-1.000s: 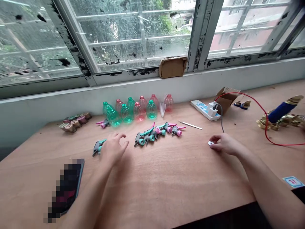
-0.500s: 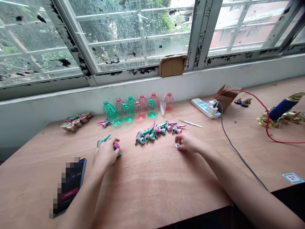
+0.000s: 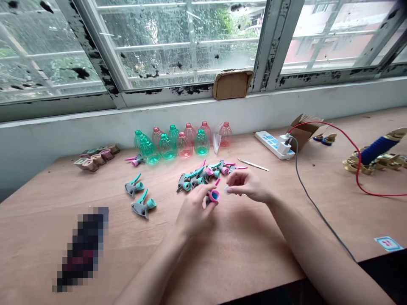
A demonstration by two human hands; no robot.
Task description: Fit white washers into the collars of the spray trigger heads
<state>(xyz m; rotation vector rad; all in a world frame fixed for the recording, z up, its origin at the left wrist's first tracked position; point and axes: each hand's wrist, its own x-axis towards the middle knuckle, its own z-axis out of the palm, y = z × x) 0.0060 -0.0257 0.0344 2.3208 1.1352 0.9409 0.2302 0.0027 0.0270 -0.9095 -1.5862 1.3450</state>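
Observation:
My left hand (image 3: 193, 209) is closed around a grey trigger spray head with a pink collar (image 3: 214, 195), whose open end faces to the right. Between the fingertips of my right hand (image 3: 248, 186) is a small whitish round washer (image 3: 227, 190), held just right of the collar and apart from it. Behind both hands lies a cluster of grey spray heads (image 3: 197, 180) with teal or pink collars and triggers. Two teal-collared spray heads (image 3: 144, 206) rest on the table to the left, and a pink one (image 3: 135, 161) lies farther back.
Several green and pink clear bottles (image 3: 167, 148) stand along the wall. Tweezers (image 3: 253, 164) lie before a power strip (image 3: 273, 144) with cables. A blurred-out phone (image 3: 83, 250) is at left, small containers (image 3: 97, 157) at back left, and gold-and-blue parts (image 3: 378, 150) at right.
My left hand has moved right, bringing the pink-collared spray head to the middle. My right hand has lifted the washer slightly and shifted left, so the hands are now close together.

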